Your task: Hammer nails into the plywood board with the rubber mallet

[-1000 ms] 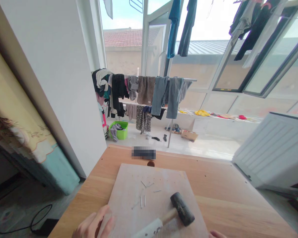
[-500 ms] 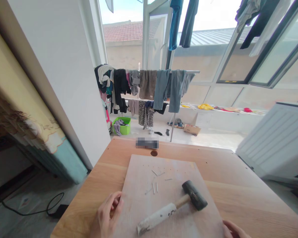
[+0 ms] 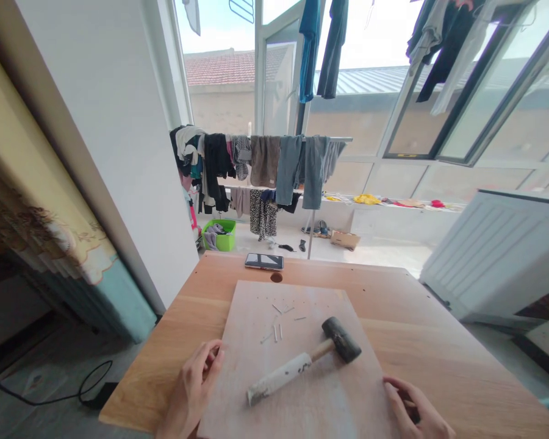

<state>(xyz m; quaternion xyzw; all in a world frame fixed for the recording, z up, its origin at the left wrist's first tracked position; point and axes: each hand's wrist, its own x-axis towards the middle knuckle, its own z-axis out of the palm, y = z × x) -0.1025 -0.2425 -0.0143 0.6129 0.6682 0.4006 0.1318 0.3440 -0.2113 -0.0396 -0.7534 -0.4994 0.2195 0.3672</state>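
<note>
A flat wooden board [image 3: 247,329] lies on the table in front of me. My left hand [image 3: 196,378] has its curled fingers against the board's left edge. At the right edge, my right hand [image 3: 414,408] holds on with bent fingers. Across the board rests a hammer [image 3: 341,339] with a black head and a wooden handle wrapped in white; neither hand touches it. Several loose nails [image 3: 278,332] are scattered on the board beyond the handle. A row of small dark marks runs near the board's far edge.
A phone [image 3: 264,261] lies by a round hole [image 3: 277,277] at the table's [image 3: 421,329] far side. Beyond stand a drying rack with clothes [image 3: 265,161] and a green basket [image 3: 226,238]. A curtain [image 3: 86,244] hangs at left; a white panel [image 3: 476,244] is at right.
My right hand has come further into view, up along the board's right edge. The left hand stays at the left edge. The view has shifted a little; hammer and nails lie as before.
</note>
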